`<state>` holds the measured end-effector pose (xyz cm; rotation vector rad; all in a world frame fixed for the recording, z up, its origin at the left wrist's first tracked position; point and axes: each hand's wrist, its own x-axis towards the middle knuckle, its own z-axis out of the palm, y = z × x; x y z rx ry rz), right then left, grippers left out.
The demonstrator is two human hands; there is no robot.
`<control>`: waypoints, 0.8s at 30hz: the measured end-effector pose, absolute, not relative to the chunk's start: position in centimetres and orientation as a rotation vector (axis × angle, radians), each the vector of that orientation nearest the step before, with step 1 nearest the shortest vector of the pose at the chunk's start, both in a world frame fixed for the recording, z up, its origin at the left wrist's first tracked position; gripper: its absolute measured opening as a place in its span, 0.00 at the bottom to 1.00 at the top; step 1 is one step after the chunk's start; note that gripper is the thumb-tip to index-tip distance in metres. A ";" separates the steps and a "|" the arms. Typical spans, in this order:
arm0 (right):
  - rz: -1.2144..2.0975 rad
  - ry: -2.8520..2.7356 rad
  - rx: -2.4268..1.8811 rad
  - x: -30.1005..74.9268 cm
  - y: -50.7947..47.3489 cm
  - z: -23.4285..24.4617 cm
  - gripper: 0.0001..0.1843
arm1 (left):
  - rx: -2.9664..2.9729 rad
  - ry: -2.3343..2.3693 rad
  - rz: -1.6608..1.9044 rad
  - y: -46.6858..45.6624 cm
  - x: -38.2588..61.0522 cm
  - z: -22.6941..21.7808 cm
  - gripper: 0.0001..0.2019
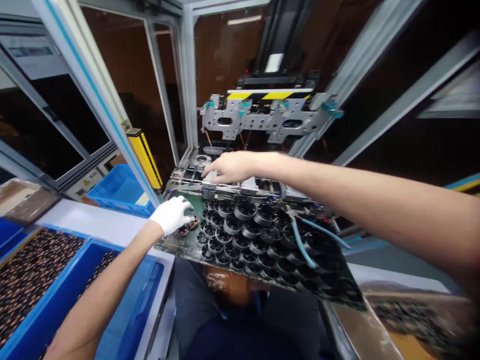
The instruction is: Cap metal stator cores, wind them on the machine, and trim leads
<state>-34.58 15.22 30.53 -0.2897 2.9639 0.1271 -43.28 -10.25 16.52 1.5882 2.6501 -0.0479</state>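
A dark tray [176, 245] with several round black ring-shaped parts [245, 210] lies in front of me at the machine's mouth. My left hand [171, 214], in a white glove, rests curled on the tray's near-left corner over a few copper-wound parts [186, 229]. My bare right hand [228, 167] reaches past the tray, fingers stretched down onto a grey metal fixture [213, 181] at the tray's far edge. Whether it grips a part there is hidden.
Blue bins [56, 300] full of copper-wound parts stand at lower left, another blue bin [120, 192] behind them. A yellow light-curtain bar [144, 157] lines the machine frame. A grey tooling plate [262, 117] hangs at the back. Blue tubes [300, 242] cross the tray's right side.
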 end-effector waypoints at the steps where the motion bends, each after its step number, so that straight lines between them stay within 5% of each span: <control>1: 0.131 3.010 -0.189 -32.7 18.4 32.2 0.28 | 1.675 2.646 0.022 -9.1 -43.5 18.3 0.20; 5: 0.203 3.077 0.425 -24.9 30.9 35.0 0.28 | 1.969 2.591 0.208 -1.1 -43.5 24.9 0.23; 9: 0.185 2.948 0.907 -19.5 39.7 31.8 0.22 | 2.143 2.524 0.176 10.9 -41.9 28.5 0.24; 16: -0.040 2.795 1.152 -16.6 45.1 24.1 0.21 | 2.193 2.403 -0.167 28.0 -39.3 26.6 0.27; 24: -0.020 2.884 1.276 -16.3 46.2 21.9 0.17 | 2.140 2.436 -0.150 31.6 -38.6 23.9 0.12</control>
